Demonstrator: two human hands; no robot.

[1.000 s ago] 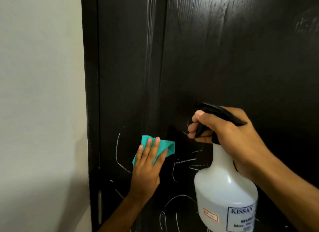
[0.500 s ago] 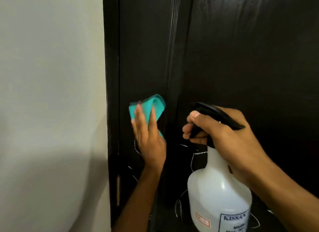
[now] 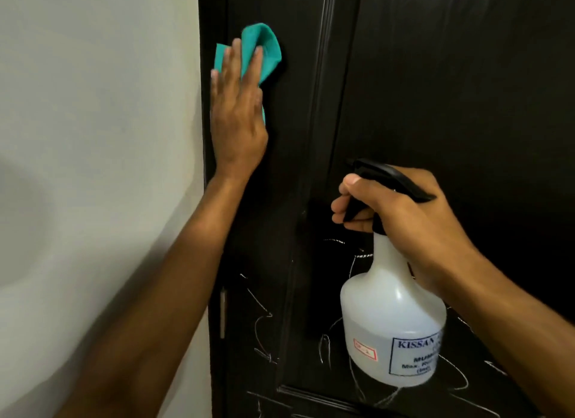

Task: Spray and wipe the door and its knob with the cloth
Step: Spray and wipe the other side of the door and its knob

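Note:
A dark wooden door fills the right of the view, with white chalk scribbles on its lower part. My left hand lies flat with straight fingers, pressing a teal cloth against the door's left stile near the top. My right hand grips the black trigger head of a white spray bottle, held upright in front of the door with its nozzle facing the door. No knob is in view.
A pale wall runs along the left, right up to the dark door frame. A small metal plate shows on the frame's edge lower down.
My left hand has slid the cloth upward along the door's left side, from beside the scribbles to well above them. The right hand keeps the bottle about where it was.

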